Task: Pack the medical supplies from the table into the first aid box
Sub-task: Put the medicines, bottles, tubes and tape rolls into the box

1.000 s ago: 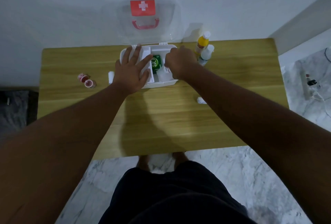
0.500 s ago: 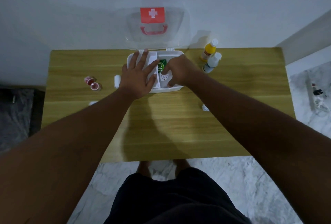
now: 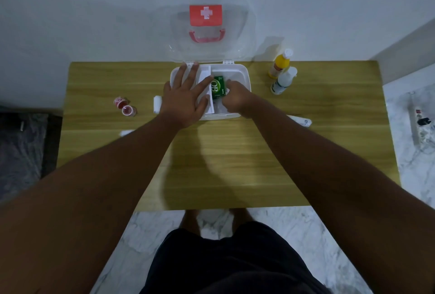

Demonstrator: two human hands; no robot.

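A: From the head view, where does the packing stand?

B: The box (image 3: 242,75) sits open at the table's (image 3: 235,152) far edge, its clear lid (image 3: 207,32) up against the wall. A green pack (image 3: 219,86) already lies inside, near the middle. The left hand (image 3: 183,98) lies flat, fingers spread, over the box's left half; it grips nothing and seems to steady the box.

A: And the right hand?

B: The right hand (image 3: 235,99) is down inside the box, just beside the green pack, fingers curled under. Whether it has hold of anything cannot be told; the fingertips are hidden. The step looks like settling an item into the right part of the box.

A: What is left outside?

B: A yellow bottle (image 3: 280,64) and a white bottle (image 3: 283,81) stand to the right of the box. Two red rolls (image 3: 124,105) lie well to the left, a white roll (image 3: 157,104) just beside the box, a small white piece (image 3: 127,132) by the left forearm, and a white tube (image 3: 302,120) shows behind the right forearm.

A: So the next move?

B: Probably to lift the right hand out and reach for a nearby item, perhaps a bottle. The bottles are tall, so they would likely need laying down to let the lid shut.
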